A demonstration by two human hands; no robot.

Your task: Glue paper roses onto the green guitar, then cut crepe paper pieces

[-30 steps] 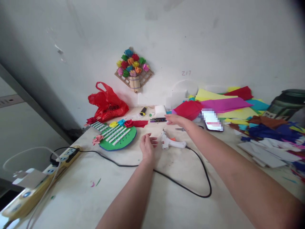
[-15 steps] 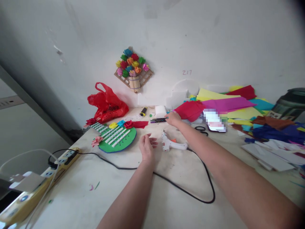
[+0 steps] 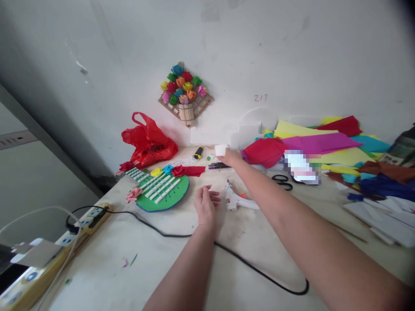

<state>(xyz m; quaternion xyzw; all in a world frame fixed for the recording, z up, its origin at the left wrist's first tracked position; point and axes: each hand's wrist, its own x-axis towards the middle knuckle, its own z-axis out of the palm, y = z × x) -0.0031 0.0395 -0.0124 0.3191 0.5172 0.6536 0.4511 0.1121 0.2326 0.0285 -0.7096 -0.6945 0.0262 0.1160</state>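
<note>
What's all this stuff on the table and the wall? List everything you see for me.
white block: one, white, back of the table, at the right hand
markers: a few, dark, in front of the block
highlighter: one, yellow, left of the block
glue gun: one, white, between the hands
cord: one, black, across the table
round board: one, green with white strips, left of centre
paper roses: several, mixed colours, along the board's edge
plastic bag: one, red, by the wall
flower bouquet: one, many-coloured, on the wall
paper sheets: pile, mixed colours, right
scissors: one, black, beside the paper
power strip: one, yellowish, left edge
left hand: open, resting on the table
right hand: stretched out to the block, grip unclear
</note>
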